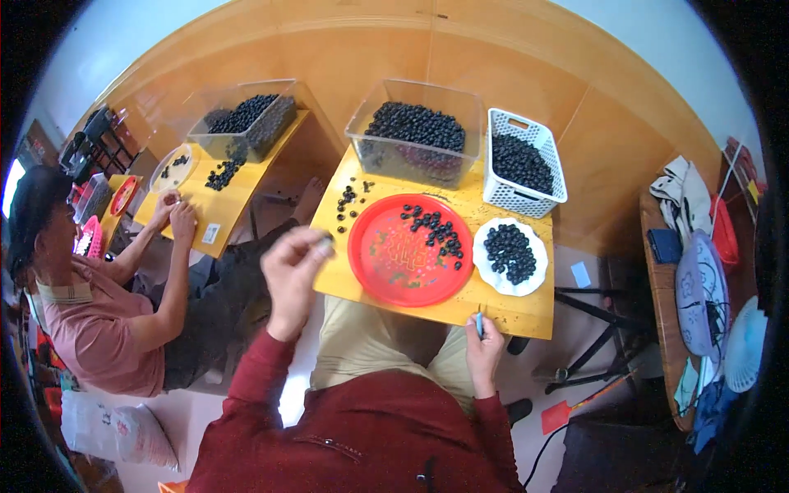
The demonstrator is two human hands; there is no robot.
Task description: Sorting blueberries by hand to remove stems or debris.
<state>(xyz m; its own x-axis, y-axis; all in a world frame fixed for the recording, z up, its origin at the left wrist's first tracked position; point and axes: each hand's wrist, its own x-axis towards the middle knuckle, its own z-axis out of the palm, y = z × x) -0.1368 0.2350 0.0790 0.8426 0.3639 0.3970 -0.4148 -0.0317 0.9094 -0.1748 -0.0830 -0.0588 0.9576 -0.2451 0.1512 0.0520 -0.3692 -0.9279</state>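
My left hand [290, 279] is raised over the table's left edge, thumb and fingers pinched on a small dark round ball [329, 238]. Low at the table's front edge, my right hand [485, 348] grips a slim tool with a light blue handle [479, 324] and a thin tip pointing up. Between the hands lies a round red tray [385, 232], with several dark balls in its upper right part. A white scalloped plate [541, 261] heaped with similar balls stands to its right. Loose dark balls [348, 197] are scattered left of the tray.
At the back of the yellow table [518, 319] stand a clear plastic bin [394, 168] and a white perforated basket [518, 200], both full of dark balls. A person [107, 320] sits at another table on the left, both hands together. A wooden bench [662, 329] with bags stands right.
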